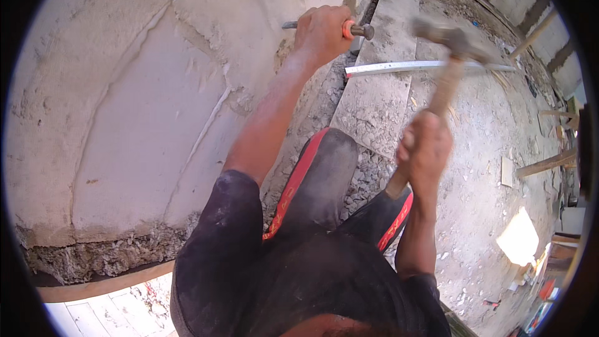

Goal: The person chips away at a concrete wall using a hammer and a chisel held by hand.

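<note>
My left hand (321,34) is wrapped round a metal chisel (359,30) with an orange collar near its struck end. The chisel lies roughly level, its tip pointing left toward the rough plastered wall (156,106). To the right, my right hand (427,146) grips the wooden handle of a hammer (446,81). The hammer's head is raised, blurred by motion, and apart from the chisel's end. Some of the chisel's shaft is hidden inside my left fist.
A pale metal strip (399,67) lies across the dusty floor beyond my knees. Broken rubble (371,181) is scattered between and around my legs. Wooden poles (548,163) lean at the right. Crumbled masonry (106,253) runs along the wall's lower edge.
</note>
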Demonstrator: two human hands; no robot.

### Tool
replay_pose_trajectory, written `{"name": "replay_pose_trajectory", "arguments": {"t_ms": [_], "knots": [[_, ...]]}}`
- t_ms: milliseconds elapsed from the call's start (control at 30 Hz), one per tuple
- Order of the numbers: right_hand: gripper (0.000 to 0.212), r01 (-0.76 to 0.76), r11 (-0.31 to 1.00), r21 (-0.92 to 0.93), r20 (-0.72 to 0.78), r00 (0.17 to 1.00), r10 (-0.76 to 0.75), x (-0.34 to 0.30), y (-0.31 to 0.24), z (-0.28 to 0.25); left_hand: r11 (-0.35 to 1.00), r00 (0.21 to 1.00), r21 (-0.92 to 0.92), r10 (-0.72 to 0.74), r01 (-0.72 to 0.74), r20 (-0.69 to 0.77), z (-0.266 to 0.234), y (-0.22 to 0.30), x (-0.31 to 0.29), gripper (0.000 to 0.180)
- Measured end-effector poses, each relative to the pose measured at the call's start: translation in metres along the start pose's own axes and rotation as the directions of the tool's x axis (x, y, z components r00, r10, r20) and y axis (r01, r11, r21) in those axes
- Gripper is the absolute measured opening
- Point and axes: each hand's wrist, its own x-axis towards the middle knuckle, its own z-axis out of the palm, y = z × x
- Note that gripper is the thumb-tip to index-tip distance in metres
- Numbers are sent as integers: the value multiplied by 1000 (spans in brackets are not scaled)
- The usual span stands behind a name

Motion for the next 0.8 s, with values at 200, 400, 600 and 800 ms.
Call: {"name": "replay_pose_trajectory", "arguments": {"t_ms": [200, 400, 600, 800], "knots": [[55, 540, 673, 504, -333, 841, -426, 10, -56, -13, 990, 993, -124, -72, 60, -95, -9, 6, 10, 16], [23, -105, 994, -24, 137, 985, 108, 15, 1, 24, 985, 989, -150, -102, 86, -103, -18, 7, 4, 15], [50, 276, 747, 605, 42, 926, -376, 11, -56, -38, 982, 984, -171, -106, 81, -146, -14, 1, 6, 15], [39, 199, 980, 13, 87, 976, -199, 29, -15, 18, 980, 986, -178, -116, 94, -117, -7, -2, 4, 14]]}}
